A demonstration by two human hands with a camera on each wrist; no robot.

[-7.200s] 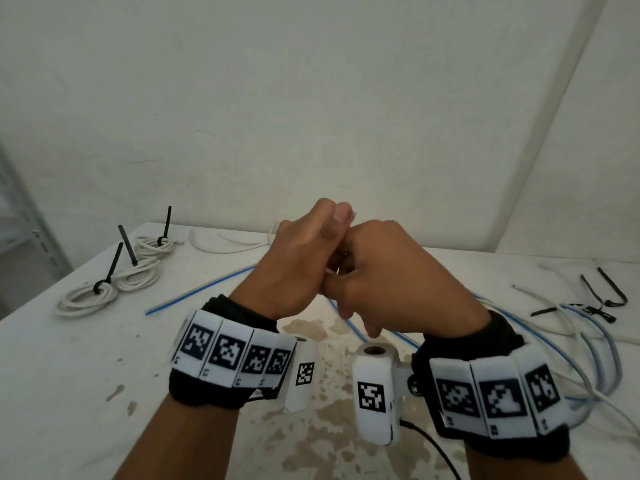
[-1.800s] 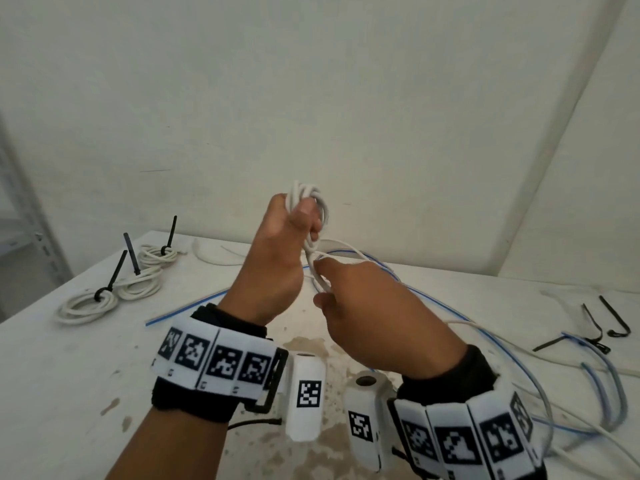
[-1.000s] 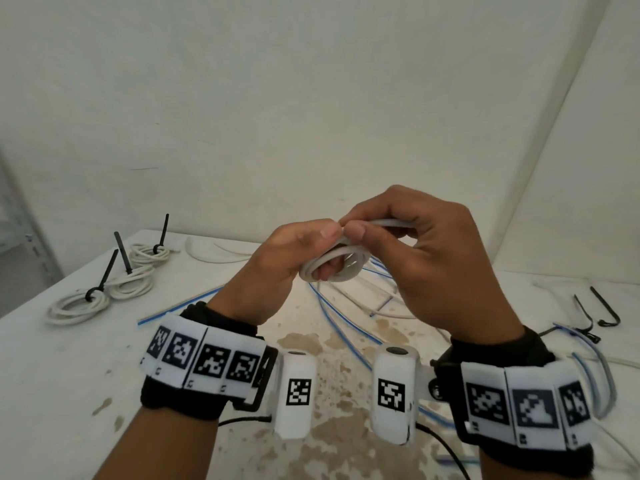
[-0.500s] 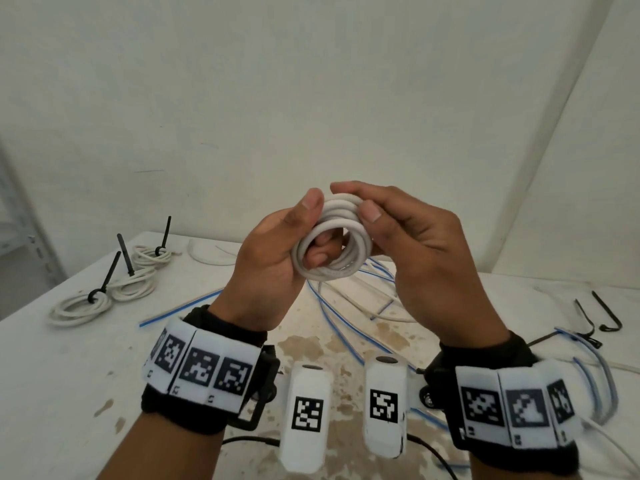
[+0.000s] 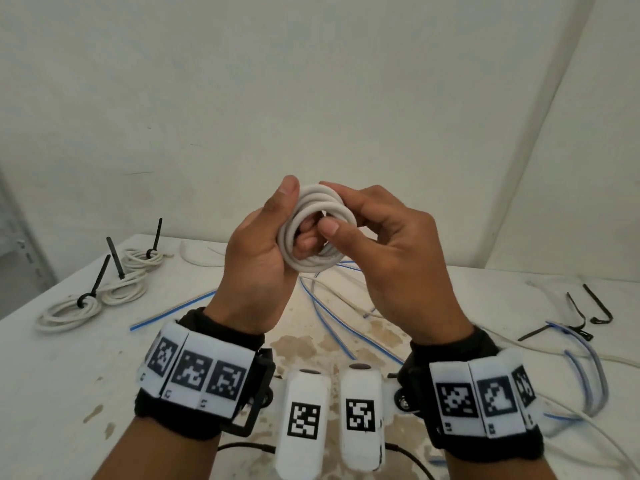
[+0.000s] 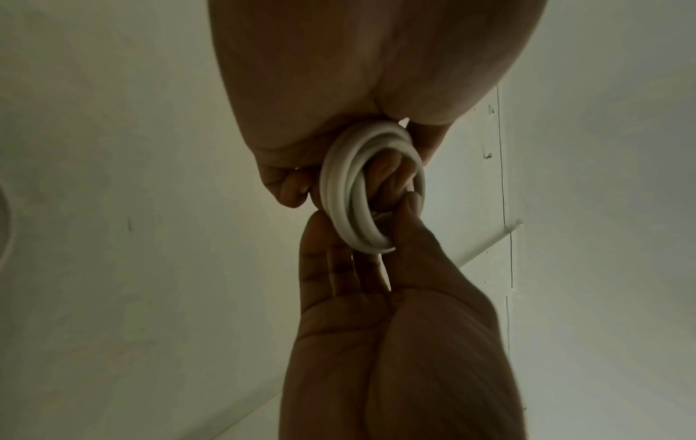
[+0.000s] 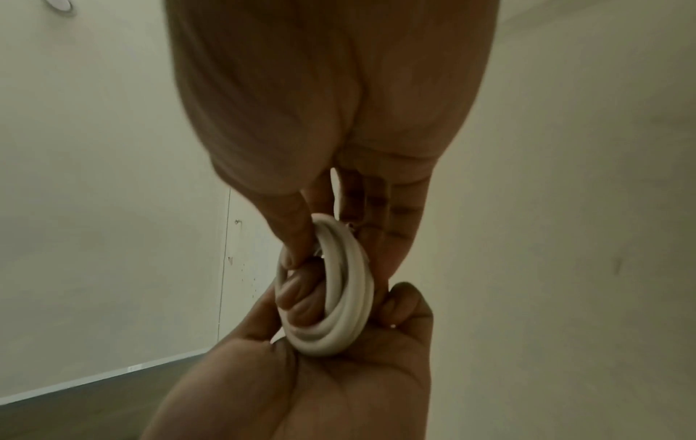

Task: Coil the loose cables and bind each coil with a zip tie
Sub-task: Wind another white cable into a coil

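A small coil of white cable point(image 5: 313, 199) is held up above the table, its ring facing me. My left hand point(image 5: 294, 216) grips its left side, thumb on top and fingers curled through the ring. My right hand point(image 5: 332, 207) pinches the right side, thumb in front and fingers behind. The left wrist view shows the coil point(image 6: 350, 202) between the left hand point(image 6: 339, 184) above and the right hand point(image 6: 365, 226) below. In the right wrist view the coil point(image 7: 346, 297) sits between the right hand point(image 7: 339, 262) and the left hand's fingers point(image 7: 297, 291). No zip tie is on this coil.
Three white coils bound with black zip ties point(image 5: 69, 308) point(image 5: 123, 289) point(image 5: 143, 259) lie at the table's far left. Loose black zip ties point(image 5: 585, 313) lie at the right. Blue-striped cables point(image 5: 332, 327) and white cables spread over the stained white table point(image 5: 69, 375).
The loose white cable has been wound into a tight coil. Over the last second the coil tipped from lying flat to facing me, and my right thumb came round to its front.
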